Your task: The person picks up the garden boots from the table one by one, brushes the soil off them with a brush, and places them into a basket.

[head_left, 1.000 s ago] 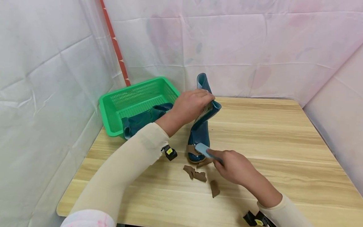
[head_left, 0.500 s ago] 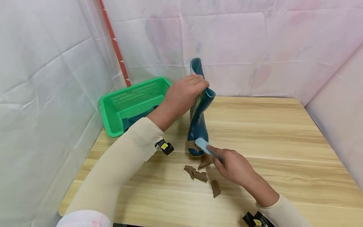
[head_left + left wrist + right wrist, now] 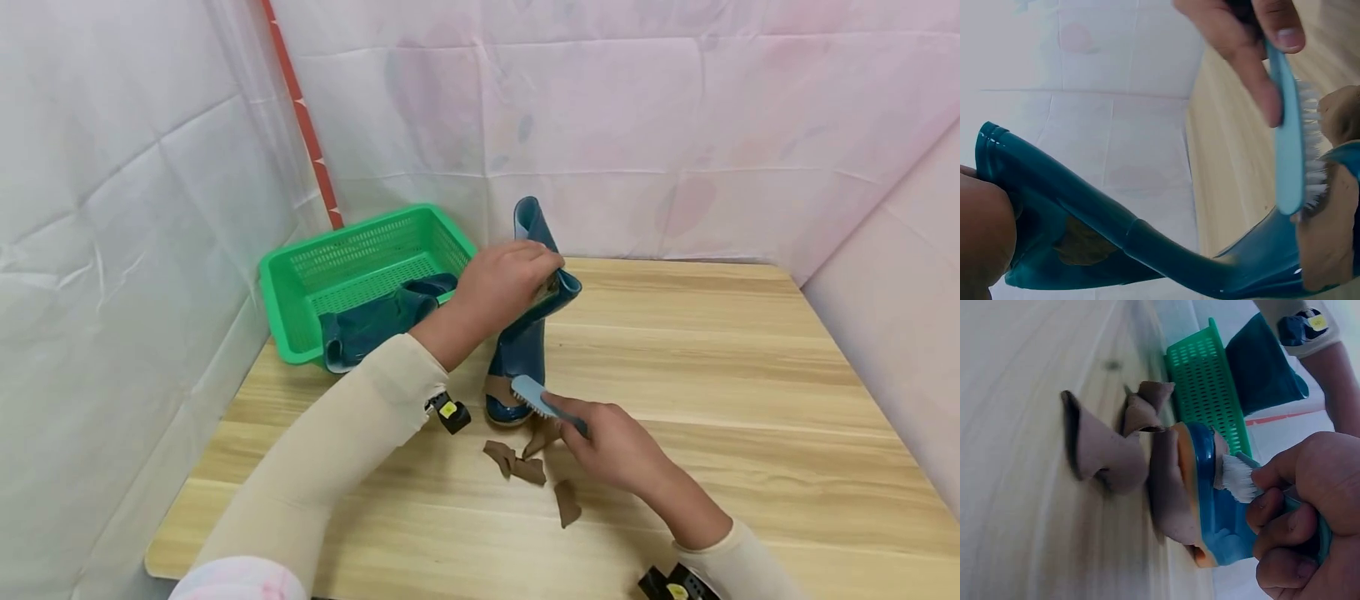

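A glossy blue rubber boot point(image 3: 526, 350) stands on the table, its shaft squeezed and folded near the top. My left hand point(image 3: 501, 283) grips that shaft. Across the toe lies a brown patch point(image 3: 498, 389) that looks like dried mud; another brown patch point(image 3: 1085, 242) marks the shaft in the left wrist view. My right hand point(image 3: 617, 446) holds a light blue scrubbing brush point(image 3: 531, 392) by its handle. Its white bristles point(image 3: 1312, 150) meet the edge of the toe patch. Several curled brown flakes point(image 3: 567, 503) lie on the table below the toe.
A green perforated basket point(image 3: 279, 308) sits at the table's left back, with a second blue boot point(image 3: 386, 321) lying in it. The wooden table point(image 3: 720, 350) extends to the right. White cloth walls point(image 3: 600, 125) surround its back and sides.
The boot's top tilted left and up, then came back down, my left hand moving with it. The toe now sits slightly further left. The brush stays at the toe patch with small shifts.
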`<state>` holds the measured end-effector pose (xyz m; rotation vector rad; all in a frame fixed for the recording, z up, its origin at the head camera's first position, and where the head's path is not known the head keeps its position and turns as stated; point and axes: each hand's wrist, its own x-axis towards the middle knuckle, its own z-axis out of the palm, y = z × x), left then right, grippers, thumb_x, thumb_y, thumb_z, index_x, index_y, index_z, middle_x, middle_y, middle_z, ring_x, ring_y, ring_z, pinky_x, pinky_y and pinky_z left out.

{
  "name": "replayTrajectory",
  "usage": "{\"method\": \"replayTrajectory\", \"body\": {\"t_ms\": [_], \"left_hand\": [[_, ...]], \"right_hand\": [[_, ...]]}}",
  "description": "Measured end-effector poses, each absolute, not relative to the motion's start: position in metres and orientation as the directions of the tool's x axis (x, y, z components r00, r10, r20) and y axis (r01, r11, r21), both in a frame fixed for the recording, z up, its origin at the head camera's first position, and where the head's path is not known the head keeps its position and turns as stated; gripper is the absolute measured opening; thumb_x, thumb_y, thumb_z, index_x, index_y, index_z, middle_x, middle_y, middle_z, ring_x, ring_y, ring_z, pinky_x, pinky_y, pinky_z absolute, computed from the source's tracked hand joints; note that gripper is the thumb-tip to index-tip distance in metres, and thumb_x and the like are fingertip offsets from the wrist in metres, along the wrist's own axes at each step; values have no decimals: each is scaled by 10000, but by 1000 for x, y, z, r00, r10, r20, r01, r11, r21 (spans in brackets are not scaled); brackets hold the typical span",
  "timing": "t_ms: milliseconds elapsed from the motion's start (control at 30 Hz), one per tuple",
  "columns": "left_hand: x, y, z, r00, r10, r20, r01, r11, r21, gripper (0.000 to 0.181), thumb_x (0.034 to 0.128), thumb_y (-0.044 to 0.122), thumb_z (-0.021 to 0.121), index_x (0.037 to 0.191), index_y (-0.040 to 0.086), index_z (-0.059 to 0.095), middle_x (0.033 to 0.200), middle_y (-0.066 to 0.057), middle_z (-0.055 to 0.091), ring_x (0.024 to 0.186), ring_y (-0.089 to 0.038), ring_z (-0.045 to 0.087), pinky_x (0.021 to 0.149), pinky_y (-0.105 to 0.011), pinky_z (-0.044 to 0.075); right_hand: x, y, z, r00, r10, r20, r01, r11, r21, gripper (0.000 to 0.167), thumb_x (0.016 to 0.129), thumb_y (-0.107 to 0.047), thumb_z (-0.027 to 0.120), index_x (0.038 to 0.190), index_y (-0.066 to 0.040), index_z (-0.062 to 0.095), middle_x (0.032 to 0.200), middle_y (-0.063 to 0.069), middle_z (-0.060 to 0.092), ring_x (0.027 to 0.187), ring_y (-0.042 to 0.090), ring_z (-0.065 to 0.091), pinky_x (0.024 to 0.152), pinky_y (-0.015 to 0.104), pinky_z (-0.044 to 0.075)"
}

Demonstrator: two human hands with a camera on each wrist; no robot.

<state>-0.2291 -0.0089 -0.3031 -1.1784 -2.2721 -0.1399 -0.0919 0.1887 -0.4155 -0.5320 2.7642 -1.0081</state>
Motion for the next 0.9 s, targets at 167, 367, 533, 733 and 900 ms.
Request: {"method": "replayTrajectory", "body": {"t_ms": [167,367,533,733,900], "left_hand": [[-228,-6,-305,-412,707,575,784,597,-172,181,1024,129,651,1179,153,743,1157,35,750,1093,-135,689,799,-288,593],[-229,-2,-305,-393,709,585,778,596,-199,157,1036,130,632,1143,161,743,1117,51,759,1036,-129,706,707,-289,599],[-229,0,-305,-406,712,573,780,597,-188,163,1036,134,633,1150,169,744,1112,47,758,1032,-125,704,698,-296,598],[-229,1,-304,-425,718,551,780,599,-179,182,1038,141,629,1179,169,740,1134,36,752,1060,-117,695,723,-289,597],[-229,-1,-300,-473,708,524,759,629,-166,234,1024,173,656,1244,187,735,1191,47,739,1115,-102,677,812,-273,590]], "right_hand": [[-96,194,-405,-925,-377,53,-319,693,-646,443,1053,-151,577,1488,-233,567,514,-109,397,384,40,317,385,236,335],[-109,182,-397,-910,-399,112,-387,720,-576,441,1051,-172,585,1491,-202,566,521,-108,413,396,52,352,411,255,357],[-120,171,-402,-897,-433,92,-412,740,-533,426,1045,-166,576,1471,-152,584,494,-99,410,405,57,367,429,265,372],[-116,174,-411,-909,-414,32,-368,767,-526,423,1028,-137,581,1450,-132,604,483,-103,382,403,46,336,421,249,344],[-106,181,-410,-914,-405,9,-346,768,-539,424,1023,-127,586,1446,-132,608,488,-108,384,407,41,333,416,234,322]]}}
